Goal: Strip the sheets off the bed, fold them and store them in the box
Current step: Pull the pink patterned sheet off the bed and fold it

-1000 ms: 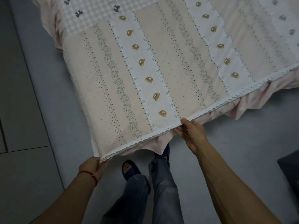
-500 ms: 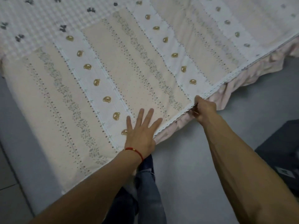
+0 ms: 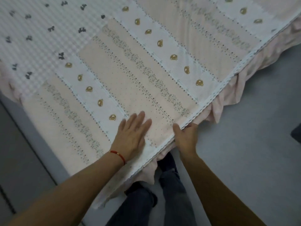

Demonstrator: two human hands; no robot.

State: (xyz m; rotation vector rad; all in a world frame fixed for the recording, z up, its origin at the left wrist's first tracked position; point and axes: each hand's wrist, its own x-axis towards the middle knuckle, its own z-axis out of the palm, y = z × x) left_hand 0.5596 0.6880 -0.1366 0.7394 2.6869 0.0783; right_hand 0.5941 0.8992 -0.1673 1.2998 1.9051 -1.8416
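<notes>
Left hand [image 3: 132,137] slid fwd flat on sheet [image 3: 146,75]; right hand's [image 3: 185,137] fingertips hidden under hem.

A second ago the left hand [image 3: 132,137] gripped the near corner of the patchwork pink-and-white cotton sheet [image 3: 114,66] — now it lies flat on top, fingers straight, pressing the cloth just inside the lace edge. The right hand [image 3: 185,137] has slid along that edge — closer to the left hand, thumb on top.

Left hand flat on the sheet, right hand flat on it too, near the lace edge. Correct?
Not quite. The head view shows the left hand flat on the sheet, but the right hand grips the lace edge rather than lying flat.
</notes>
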